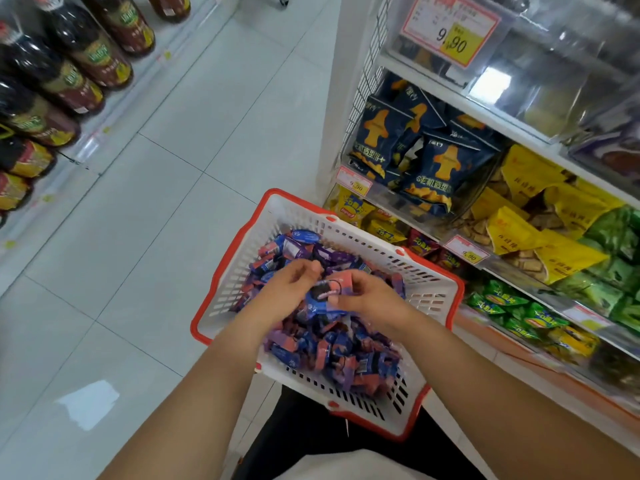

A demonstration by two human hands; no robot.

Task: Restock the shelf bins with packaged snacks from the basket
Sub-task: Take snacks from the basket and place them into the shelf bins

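2 hands are down in the white basket with the red rim (221, 289), which sits beside the shelf and is heaped with small wrapped snack packets (346, 355) in blue, purple and salmon. Your left hand (294, 285) has its fingers curled down into the pile, though you cannot tell from here whether they have closed on anything. Your right hand (367, 299) has its fingers and thumb pinched around a salmon-and-black packet (332, 289) at the top of the heap. Gather a modest bunch rather than a fistful, since the slick wrappers will likely slide, and lift clear of the rim before turning right towards the clear shelf bins (540, 74). Match the packets to a bin holding the same product; none is plainly visible yet. Readable writing is sparse: the price tag (450, 32) at the top reads 9.90, and a lower tag (354, 181) also shows 9.90. Packet print is too blurred to read.
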